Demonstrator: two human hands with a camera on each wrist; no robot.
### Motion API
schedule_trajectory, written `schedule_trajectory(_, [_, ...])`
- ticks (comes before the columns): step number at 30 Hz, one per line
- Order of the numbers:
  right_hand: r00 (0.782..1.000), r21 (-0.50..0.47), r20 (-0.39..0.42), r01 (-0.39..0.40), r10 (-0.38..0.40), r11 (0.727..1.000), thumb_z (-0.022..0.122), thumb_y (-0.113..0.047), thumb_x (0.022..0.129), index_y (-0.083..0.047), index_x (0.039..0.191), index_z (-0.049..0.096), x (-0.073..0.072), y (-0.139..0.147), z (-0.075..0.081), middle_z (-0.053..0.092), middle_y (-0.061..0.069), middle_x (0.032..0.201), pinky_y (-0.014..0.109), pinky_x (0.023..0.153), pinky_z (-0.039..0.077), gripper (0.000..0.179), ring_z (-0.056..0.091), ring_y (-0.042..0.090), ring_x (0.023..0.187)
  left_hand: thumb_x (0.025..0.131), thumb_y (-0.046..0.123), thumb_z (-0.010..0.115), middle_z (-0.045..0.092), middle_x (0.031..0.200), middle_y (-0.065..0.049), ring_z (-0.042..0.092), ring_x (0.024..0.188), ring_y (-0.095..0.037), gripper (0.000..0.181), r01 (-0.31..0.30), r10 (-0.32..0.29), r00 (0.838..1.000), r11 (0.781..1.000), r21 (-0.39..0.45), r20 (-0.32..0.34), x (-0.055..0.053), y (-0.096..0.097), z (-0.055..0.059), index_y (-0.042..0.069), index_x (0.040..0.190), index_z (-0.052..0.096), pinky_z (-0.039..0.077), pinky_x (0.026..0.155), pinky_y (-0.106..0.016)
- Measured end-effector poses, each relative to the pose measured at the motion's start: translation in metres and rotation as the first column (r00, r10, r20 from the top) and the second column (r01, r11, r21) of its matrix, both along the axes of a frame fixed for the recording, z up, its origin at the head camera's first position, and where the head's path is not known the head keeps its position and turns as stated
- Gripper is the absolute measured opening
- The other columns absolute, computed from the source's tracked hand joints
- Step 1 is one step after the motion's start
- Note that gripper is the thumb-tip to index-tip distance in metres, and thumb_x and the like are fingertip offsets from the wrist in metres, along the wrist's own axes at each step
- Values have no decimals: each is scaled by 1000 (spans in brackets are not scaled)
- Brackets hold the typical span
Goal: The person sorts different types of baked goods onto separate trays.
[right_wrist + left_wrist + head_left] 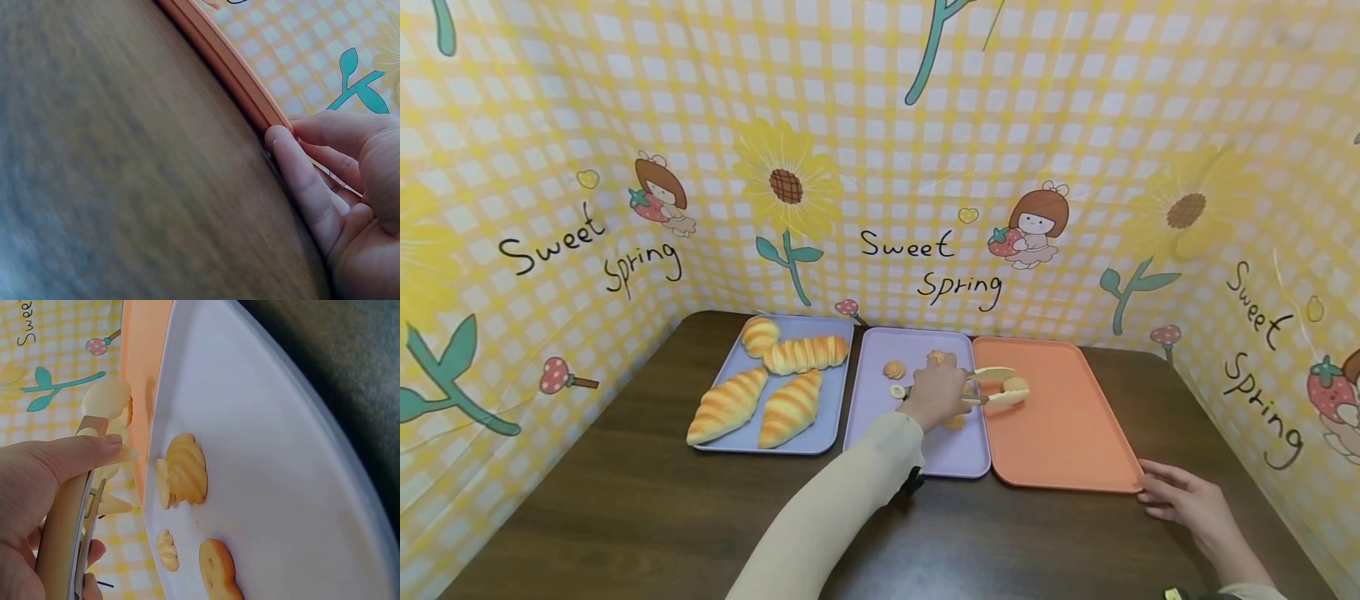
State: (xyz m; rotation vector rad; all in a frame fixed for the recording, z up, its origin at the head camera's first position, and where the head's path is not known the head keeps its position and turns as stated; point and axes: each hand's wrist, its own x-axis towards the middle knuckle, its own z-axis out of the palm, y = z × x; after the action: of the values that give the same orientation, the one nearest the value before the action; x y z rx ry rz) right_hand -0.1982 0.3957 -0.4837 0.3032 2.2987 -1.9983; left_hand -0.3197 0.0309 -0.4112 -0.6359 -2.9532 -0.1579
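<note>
My left hand reaches over the purple tray and grips a pair of tongs. Their pale tips extend over the left part of the orange tray, with a small round cookie between them. On the purple tray lie several cookies, among them a swirled cookie and a ridged cookie; my hand hides part of that group. Down at the orange tray's near right corner, my right hand pinches the rim between thumb and fingers, as the right wrist view shows.
To the left, a blue tray carries several bread pieces, including a striped bread. All three trays stand side by side on a dark wooden table. A yellow checked cloth hangs behind and at both sides.
</note>
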Motion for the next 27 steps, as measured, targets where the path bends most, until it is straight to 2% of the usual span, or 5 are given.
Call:
schedule_trajectory(7, [1000, 5, -29, 2, -2, 1000, 64, -4, 96, -41, 88, 73, 0, 1, -2, 73, -9, 83, 28, 64, 57, 39, 68, 9, 73, 82, 42, 82, 58, 105, -4, 57, 101, -26, 44, 17, -17, 1000, 1000, 8, 2, 4, -4, 4, 17, 117, 74, 55, 72, -47])
schedule_trajectory(15, [1000, 4, -28, -3, 3, 1000, 64, -4, 96, -42, 88, 72, -1, 1, -2, 73, -9, 83, 28, 65, 57, 40, 69, 9, 74, 81, 41, 82, 55, 102, -4, 56, 95, -24, 48, 23, -23, 1000, 999, 34, -4, 9, -12, 4, 14, 119, 73, 54, 68, -43])
schedule_trajectory(23, [1000, 8, -9, -9, 9, 1000, 63, -4, 97, -43, 87, 71, -1, 1, -1, 73, -10, 84, 28, 66, 57, 41, 69, 9, 74, 81, 43, 82, 58, 130, -8, 59, 100, -28, 54, 29, -29, 1000, 1000, 9, -7, 16, -22, 8, 13, 125, 70, 54, 71, -41])
schedule_trajectory(27, [1000, -6, -19, -4, 4, 1000, 63, -4, 96, -42, 88, 72, -1, 1, -2, 73, -9, 84, 28, 65, 57, 40, 69, 9, 74, 81, 43, 82, 61, 127, -10, 59, 96, -26, 55, 44, -44, 999, 999, 5, -25, 17, -27, 6, 13, 126, 70, 53, 71, -37])
